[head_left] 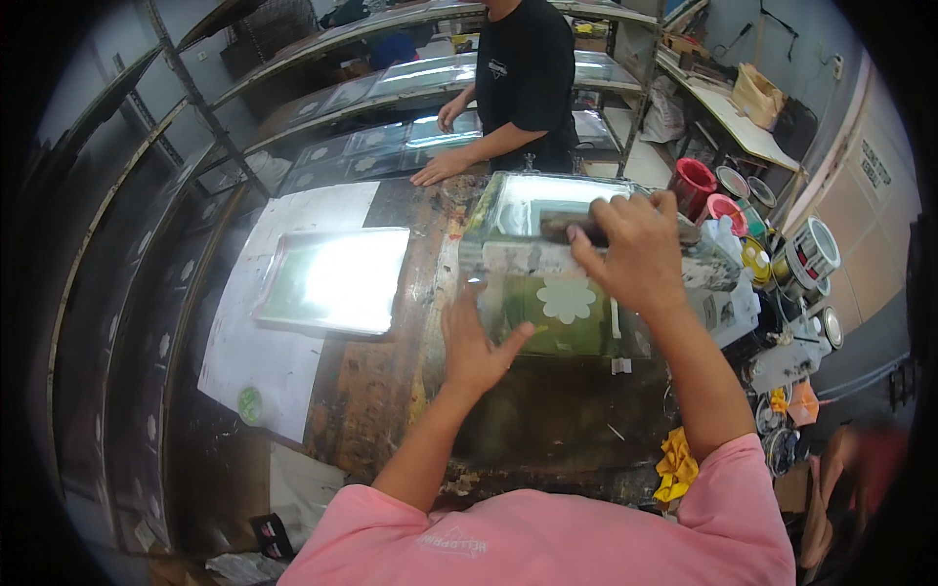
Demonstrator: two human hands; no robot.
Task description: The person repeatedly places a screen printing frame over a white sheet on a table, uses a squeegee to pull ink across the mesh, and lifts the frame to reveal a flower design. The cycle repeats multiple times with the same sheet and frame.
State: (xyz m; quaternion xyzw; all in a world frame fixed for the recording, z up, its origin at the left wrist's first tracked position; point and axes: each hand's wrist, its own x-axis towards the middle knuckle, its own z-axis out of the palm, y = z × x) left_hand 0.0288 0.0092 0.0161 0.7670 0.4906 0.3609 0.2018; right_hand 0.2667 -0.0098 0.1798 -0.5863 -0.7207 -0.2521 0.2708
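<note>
A green printing screen (pixel 525 327) with a pale flower shape lies in front of me on the worn table. My right hand (pixel 635 249) is closed around the dark handle of a squeegee (pixel 567 229) over the far part of the screen. At the screen's left edge is my left hand (pixel 474 344), fingers stretched and thumb spread; whether it presses on the edge I cannot tell. Farther left, a stack of shiny clear plastic sheets (pixel 337 278) rests on white paper (pixel 230 327).
Across the table stands a co-worker in black (pixel 528 73), one hand (pixel 445 166) on the tabletop. Racks (pixel 176 78) holding flower-printed sheets rise left and behind. Paint cans (pixel 811 249) crowd the right side. A yellow cloth (pixel 676 465) lies near my right elbow, a green round piece (pixel 250 404) on the paper.
</note>
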